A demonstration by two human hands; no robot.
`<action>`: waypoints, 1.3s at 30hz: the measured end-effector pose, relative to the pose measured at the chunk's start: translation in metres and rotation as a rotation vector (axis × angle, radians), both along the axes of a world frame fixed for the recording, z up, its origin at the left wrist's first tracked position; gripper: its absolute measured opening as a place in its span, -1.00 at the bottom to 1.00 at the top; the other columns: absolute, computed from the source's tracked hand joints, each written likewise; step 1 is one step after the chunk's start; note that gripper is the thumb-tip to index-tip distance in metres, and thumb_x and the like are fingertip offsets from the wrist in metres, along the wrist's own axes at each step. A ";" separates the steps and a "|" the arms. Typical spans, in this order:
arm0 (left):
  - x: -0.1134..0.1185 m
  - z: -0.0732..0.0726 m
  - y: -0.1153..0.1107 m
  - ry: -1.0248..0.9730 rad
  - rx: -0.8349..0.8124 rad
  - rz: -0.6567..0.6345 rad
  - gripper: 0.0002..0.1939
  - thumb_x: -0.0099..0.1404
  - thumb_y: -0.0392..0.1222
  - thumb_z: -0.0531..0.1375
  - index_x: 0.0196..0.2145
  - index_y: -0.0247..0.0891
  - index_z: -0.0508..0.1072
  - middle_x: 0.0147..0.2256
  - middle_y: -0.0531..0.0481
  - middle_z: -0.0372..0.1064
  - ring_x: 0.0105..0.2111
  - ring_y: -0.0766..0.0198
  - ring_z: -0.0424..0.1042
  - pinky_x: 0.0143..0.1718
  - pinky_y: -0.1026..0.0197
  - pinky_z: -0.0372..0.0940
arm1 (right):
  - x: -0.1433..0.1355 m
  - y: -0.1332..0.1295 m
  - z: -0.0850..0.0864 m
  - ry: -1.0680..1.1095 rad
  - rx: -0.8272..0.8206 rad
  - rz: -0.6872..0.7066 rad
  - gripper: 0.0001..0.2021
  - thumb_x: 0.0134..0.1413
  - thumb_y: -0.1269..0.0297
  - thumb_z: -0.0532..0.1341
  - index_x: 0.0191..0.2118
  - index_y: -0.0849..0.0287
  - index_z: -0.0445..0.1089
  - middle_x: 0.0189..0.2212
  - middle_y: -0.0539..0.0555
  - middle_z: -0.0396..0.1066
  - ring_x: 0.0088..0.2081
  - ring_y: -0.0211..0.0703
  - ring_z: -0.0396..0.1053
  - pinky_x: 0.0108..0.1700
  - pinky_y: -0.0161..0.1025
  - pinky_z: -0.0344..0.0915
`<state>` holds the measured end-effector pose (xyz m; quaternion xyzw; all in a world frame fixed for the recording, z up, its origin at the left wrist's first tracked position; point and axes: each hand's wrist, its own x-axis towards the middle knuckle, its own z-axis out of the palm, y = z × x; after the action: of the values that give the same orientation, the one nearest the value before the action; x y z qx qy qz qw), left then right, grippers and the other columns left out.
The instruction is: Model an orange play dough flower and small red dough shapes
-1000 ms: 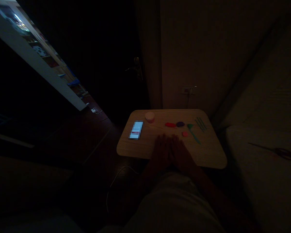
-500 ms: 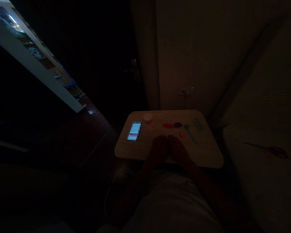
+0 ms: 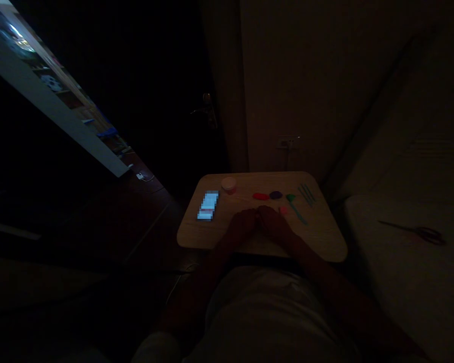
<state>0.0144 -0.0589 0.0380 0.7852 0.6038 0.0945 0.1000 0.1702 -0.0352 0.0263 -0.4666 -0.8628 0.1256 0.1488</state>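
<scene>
Over the near middle of a small wooden table (image 3: 208, 237), my left hand (image 3: 242, 222) and my right hand (image 3: 271, 221) meet with curled fingers. A small pale bit seems to show between them, too dark to name. Just right of my right hand lies a pink lump (image 3: 283, 210). Behind the hands are a red lump (image 3: 261, 196) and a dark purple lump (image 3: 276, 195), clay-like in look. Beside these, a green lump (image 3: 291, 197) touches the top of a teal stick-shaped tool (image 3: 298, 212).
A lit phone (image 3: 208, 205) and a round lidded tub (image 3: 229, 185) stand on the table's left. Several thin sticks (image 3: 306, 194) lie at its right. Scissors (image 3: 419, 232) rest on a pale surface further right. A wall socket (image 3: 288, 142) and a dark door with a handle (image 3: 208, 108) are behind.
My hands have shifted slightly left and up, still together, and my left forearm lies further out to the left. The whole view has moved a little.
</scene>
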 end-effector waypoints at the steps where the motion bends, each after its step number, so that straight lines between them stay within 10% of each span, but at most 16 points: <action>1: -0.001 0.002 0.000 0.028 -0.012 -0.014 -0.73 0.48 -0.17 0.03 -0.05 -0.27 0.48 -0.10 -0.17 0.55 -0.14 0.06 0.54 -0.08 0.09 0.36 | 0.000 0.001 0.001 -0.030 -0.007 0.017 -0.70 0.47 0.27 -0.04 -0.06 0.24 0.40 -0.07 0.24 0.51 -0.05 -0.05 0.44 -0.05 -0.23 0.23; 13: -0.001 0.001 0.009 0.189 -0.076 0.028 -0.61 0.45 0.03 0.08 -0.18 -0.26 0.62 -0.21 -0.25 0.58 -0.17 -0.02 0.57 -0.11 0.03 0.36 | 0.005 0.012 -0.004 -0.162 0.006 0.063 -0.65 0.46 0.24 -0.01 -0.16 0.18 0.51 -0.18 0.19 0.59 -0.16 -0.02 0.52 -0.23 -0.25 0.24; 20: -0.009 -0.017 -0.003 0.047 0.265 -0.024 -0.64 0.43 -0.14 0.04 0.04 -0.39 0.43 0.05 -0.38 0.41 0.10 -0.13 0.37 0.17 -0.19 0.22 | 0.003 0.006 -0.026 -0.049 0.221 0.061 -0.73 0.37 0.38 0.05 0.02 0.29 0.45 -0.02 0.31 0.51 0.01 0.10 0.41 0.09 -0.04 0.28; 26: -0.015 -0.045 -0.024 -0.065 0.258 -0.139 -0.30 0.35 -0.23 0.07 0.39 -0.45 0.04 0.41 -0.43 -0.03 0.44 -0.21 -0.12 0.38 -0.32 -0.07 | 0.000 -0.013 -0.064 0.100 0.339 0.148 -0.49 0.40 0.28 -0.02 0.35 0.42 0.19 0.34 0.43 0.18 0.41 0.25 0.04 0.37 0.23 0.07; 33: -0.020 -0.053 -0.056 -0.067 0.293 -0.149 -0.28 0.43 -0.13 0.05 0.43 -0.46 -0.04 0.43 -0.46 -0.12 0.46 -0.22 -0.18 0.40 -0.35 -0.10 | 0.007 -0.040 -0.064 0.082 0.330 0.149 -0.39 0.40 0.13 0.07 0.39 0.42 0.12 0.41 0.46 0.02 0.46 0.28 -0.07 0.40 0.28 0.02; 39: -0.029 -0.053 -0.021 -0.074 0.216 -0.254 -0.23 0.42 0.03 0.06 0.42 -0.45 0.00 0.42 -0.47 -0.08 0.46 -0.23 -0.15 0.41 -0.32 -0.12 | -0.004 -0.026 -0.064 0.103 0.293 0.119 -0.31 0.37 0.01 0.11 0.39 0.46 0.12 0.38 0.49 0.09 0.44 0.30 0.00 0.41 0.26 0.04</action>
<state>-0.0150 -0.0801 -0.0146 0.8574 0.4818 0.1740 0.0483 0.1664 -0.0615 -0.0378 -0.3808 -0.8892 0.0308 0.2516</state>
